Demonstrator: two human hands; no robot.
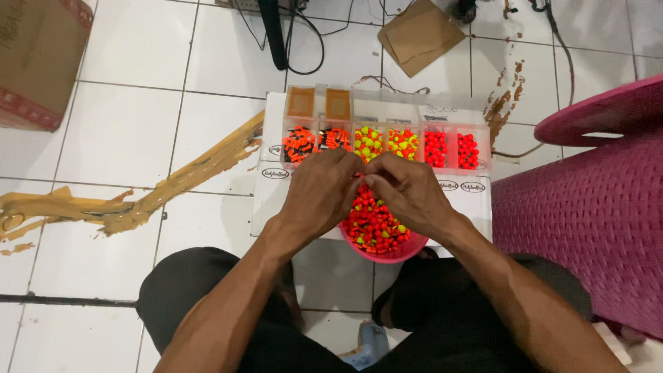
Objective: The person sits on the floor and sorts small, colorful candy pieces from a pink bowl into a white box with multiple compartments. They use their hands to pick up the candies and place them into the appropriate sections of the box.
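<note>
Two hands meet over a pink bowl (387, 254) of red and yellow beads on the floor: the left hand (324, 190) and right hand (407, 190) pinch one small red bead (360, 177) together, fingertips touching. Beyond sits a clear compartment box (383, 141); a magenta chair (587, 221) stands right.

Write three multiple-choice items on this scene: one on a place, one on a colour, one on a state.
1. Where is the pink bowl of beads?
A. Under the hands, near the knees
B. On the pink chair
C. Inside the cardboard box

2. What colour are the beads in the clear organizer's two rightmost compartments?
A. Yellow
B. Red
C. Black

3. How are the left hand and right hand placed?
A. Far apart
B. Flat on the floor
C. Fingers meeting over the bowl

Answers: 1 A, the bowl sits beneath both hands; 2 B, those compartments hold only red beads; 3 C, the fingers touch at a small red piece.
</note>
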